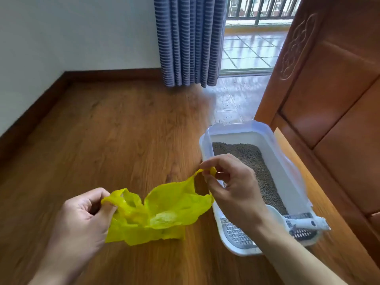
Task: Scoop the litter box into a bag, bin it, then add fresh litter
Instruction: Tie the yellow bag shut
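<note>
A crumpled yellow plastic bag (164, 212) hangs between my two hands, low over the wooden floor. My left hand (82, 221) pinches one handle of it at the left. My right hand (232, 188) pinches the other handle, held higher, over the left rim of the litter box. The white litter box (283, 169) stands on the floor at the right, holding grey litter (259, 167). A grey slotted scoop (236, 235) lies at the box's near end, partly hidden behind my right forearm.
A carved wooden furniture panel (329, 99) stands right beside the box on its right. A blue striped curtain (189, 40) hangs at the back, with a tiled balcony (250, 50) behind it. Wooden floor (113, 130) stretches left to the white wall.
</note>
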A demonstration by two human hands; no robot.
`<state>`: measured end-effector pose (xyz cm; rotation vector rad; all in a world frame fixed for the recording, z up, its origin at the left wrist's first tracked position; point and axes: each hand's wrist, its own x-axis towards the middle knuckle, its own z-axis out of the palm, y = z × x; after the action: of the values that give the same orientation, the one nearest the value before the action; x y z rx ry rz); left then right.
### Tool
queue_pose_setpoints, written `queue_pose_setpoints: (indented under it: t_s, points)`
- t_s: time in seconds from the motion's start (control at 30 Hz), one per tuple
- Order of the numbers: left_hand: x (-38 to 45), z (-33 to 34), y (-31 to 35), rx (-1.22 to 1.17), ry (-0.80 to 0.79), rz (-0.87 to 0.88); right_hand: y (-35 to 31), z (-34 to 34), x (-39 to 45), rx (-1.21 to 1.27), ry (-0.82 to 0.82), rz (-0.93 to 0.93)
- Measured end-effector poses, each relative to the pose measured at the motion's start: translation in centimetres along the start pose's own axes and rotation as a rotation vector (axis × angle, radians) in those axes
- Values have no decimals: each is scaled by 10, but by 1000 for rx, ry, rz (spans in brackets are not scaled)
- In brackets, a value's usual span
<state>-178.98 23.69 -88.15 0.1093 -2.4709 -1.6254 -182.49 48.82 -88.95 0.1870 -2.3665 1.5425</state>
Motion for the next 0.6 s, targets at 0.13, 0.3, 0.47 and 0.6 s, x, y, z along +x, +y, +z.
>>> queue_pose_setpoints:
  t_s: [0.13,0.3,0.47,0.6]
  points:
    - [-4,-10,-34,-110,45,-69,-11,1,2,91,33,-92]
    - [-3,-10,-37,-187,48,-56,-13,11,7,102,21,-107]
    - [-8,1,-16,-225,5,-47,-6,18,0,19,-35,-59]
    - [-10,0,-13,-259,-22,-64,-7,15,-2,104,-63,-4]
